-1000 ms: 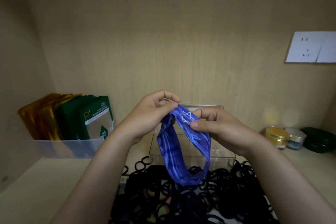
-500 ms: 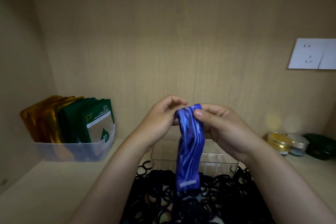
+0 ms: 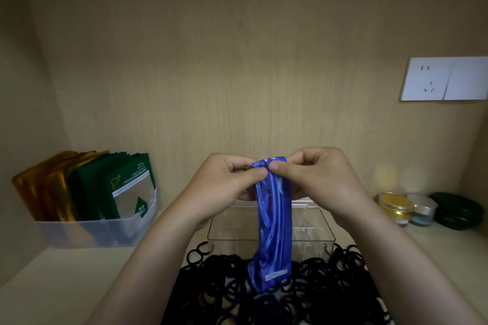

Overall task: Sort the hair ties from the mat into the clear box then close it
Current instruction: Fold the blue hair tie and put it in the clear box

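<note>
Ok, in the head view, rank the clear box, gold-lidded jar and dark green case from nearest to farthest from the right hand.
1. clear box, just below the right hand, which pinches the blue band.
2. gold-lidded jar, off to its right on the shelf.
3. dark green case, farthest right, past the silver-lidded jar.

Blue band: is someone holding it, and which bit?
Yes. The left hand and the right hand both pinch the blue band at its top end. The rest hangs down toward the black hair ties.
</note>
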